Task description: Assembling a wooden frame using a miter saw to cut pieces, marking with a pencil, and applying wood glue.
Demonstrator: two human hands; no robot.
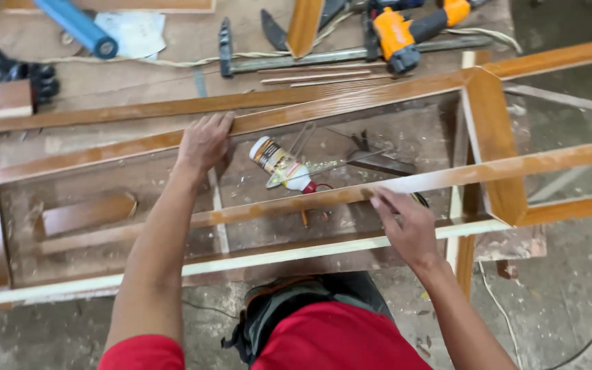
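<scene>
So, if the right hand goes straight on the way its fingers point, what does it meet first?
Probably the loose wooden strip that the right hand fingertips already touch; beyond it lies the glue bottle, though depth is unclear.

Inside the wooden frame (351,103), open room lies left; a glue bottle (284,166) and loose strip (488,171) block the middle.

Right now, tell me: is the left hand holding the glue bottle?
No, the left hand grips the frame rail; the glue bottle lies apart.
</scene>
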